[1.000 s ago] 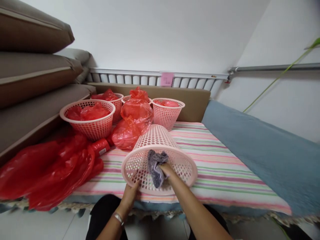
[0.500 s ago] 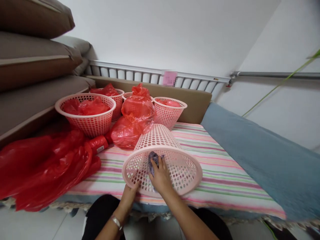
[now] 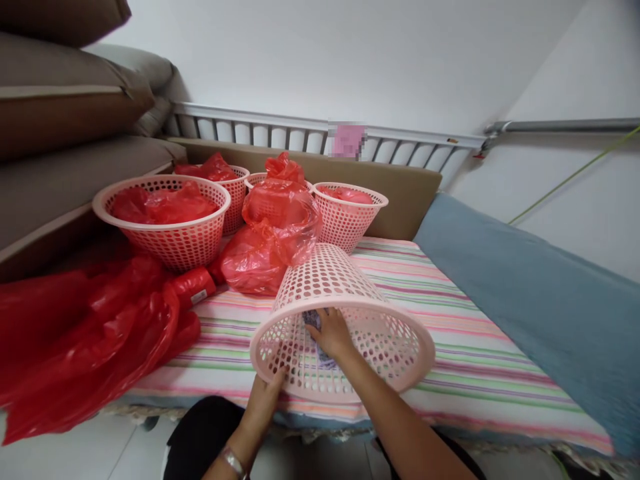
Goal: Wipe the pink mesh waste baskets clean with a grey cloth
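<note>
A pink plastic basket point(image 3: 330, 273) full of round holes lies on its side, its wide mouth facing me. My left hand point(image 3: 270, 393) grips the lower left of its rim, thumb inside and the other fingers hidden beneath. Inside the basket, my right hand point(image 3: 333, 333) is closed on a greyish-purple cloth point(image 3: 325, 357), which hangs down below the fingers and rests against the basket's inner wall. Part of the cloth is hidden behind the hand.
Behind stand several pink baskets point(image 3: 180, 233) with red plastic bags inside. A puffed red bag point(image 3: 270, 253) touches the lying basket's far end. More red bags point(image 3: 95, 333) spread at left, by stacked cushions point(image 3: 75, 113). A striped cloth point(image 3: 400, 280) covers the seat.
My right hand has moved deeper into the basket with the cloth, whose lower part now hangs in view. The view has shifted slightly, and my left hand stays at the rim.
</note>
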`<control>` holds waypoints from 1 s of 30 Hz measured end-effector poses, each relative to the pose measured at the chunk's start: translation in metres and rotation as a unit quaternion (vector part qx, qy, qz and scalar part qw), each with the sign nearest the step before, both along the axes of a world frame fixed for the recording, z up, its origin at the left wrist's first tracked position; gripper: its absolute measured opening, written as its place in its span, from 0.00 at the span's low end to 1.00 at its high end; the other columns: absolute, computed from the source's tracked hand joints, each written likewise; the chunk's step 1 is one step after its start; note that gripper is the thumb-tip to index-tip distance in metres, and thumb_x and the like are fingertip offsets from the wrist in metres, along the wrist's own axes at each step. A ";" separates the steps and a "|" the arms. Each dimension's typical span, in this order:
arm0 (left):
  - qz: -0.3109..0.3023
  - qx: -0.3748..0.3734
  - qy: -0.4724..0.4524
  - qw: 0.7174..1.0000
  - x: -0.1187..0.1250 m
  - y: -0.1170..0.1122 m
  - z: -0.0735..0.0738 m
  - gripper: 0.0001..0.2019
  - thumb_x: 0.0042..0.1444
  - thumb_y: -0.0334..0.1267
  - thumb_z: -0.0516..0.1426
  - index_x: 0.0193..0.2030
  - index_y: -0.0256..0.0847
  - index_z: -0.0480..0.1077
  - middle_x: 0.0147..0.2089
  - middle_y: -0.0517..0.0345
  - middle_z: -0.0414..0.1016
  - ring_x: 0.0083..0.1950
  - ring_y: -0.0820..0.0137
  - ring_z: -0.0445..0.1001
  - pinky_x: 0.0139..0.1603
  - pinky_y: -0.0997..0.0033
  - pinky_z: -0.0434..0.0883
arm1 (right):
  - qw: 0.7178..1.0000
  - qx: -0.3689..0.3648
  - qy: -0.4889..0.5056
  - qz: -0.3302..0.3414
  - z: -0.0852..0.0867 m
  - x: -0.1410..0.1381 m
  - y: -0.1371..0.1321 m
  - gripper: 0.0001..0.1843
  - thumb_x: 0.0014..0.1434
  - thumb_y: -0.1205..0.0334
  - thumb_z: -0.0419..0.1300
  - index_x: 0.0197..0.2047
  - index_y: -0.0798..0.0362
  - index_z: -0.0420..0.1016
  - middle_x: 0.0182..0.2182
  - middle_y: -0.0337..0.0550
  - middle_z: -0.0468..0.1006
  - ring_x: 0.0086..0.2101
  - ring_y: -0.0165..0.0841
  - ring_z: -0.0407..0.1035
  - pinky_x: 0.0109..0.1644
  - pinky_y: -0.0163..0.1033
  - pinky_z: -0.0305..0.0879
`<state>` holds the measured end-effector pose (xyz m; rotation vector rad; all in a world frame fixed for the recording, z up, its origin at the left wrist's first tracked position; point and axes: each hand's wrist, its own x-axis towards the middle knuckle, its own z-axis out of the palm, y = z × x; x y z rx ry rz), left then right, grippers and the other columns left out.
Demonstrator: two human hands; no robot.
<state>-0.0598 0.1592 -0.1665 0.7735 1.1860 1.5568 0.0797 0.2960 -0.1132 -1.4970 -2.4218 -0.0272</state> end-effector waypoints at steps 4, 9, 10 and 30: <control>0.005 -0.009 0.012 1.000 0.001 -0.002 0.009 0.33 0.50 0.45 0.59 0.62 0.38 0.59 0.61 0.47 0.66 0.64 0.55 0.59 0.66 0.55 0.54 | 0.999 -0.001 0.006 -0.036 -0.004 -0.011 0.008 0.26 0.55 0.55 0.57 0.56 0.53 0.64 0.50 0.56 0.68 0.50 0.47 0.60 0.55 0.50 0.51; 0.027 -0.018 0.008 0.999 0.004 -0.003 0.018 0.33 0.48 0.46 0.60 0.61 0.38 0.61 0.59 0.46 0.68 0.63 0.53 0.61 0.66 0.51 0.53 | 0.999 -0.011 0.018 -0.032 0.001 -0.021 0.026 0.25 0.53 0.61 0.57 0.55 0.54 0.66 0.51 0.54 0.69 0.52 0.44 0.59 0.57 0.45 0.48; 0.033 -0.015 0.006 0.999 0.005 -0.003 0.017 0.33 0.48 0.46 0.60 0.61 0.38 0.62 0.59 0.45 0.69 0.63 0.53 0.60 0.66 0.50 0.52 | 0.999 -0.012 0.020 -0.032 0.003 -0.022 0.025 0.25 0.52 0.62 0.57 0.55 0.54 0.66 0.51 0.53 0.69 0.52 0.43 0.60 0.57 0.44 0.49; 0.026 0.016 -0.035 0.999 0.006 0.003 -0.006 0.33 0.48 0.48 0.60 0.61 0.38 0.60 0.60 0.45 0.67 0.63 0.55 0.61 0.65 0.52 0.55 | 0.999 -0.036 0.027 -0.010 0.008 -0.024 -0.053 0.20 0.51 0.60 0.59 0.50 0.48 0.69 0.41 0.49 0.71 0.43 0.42 0.64 0.49 0.44 0.58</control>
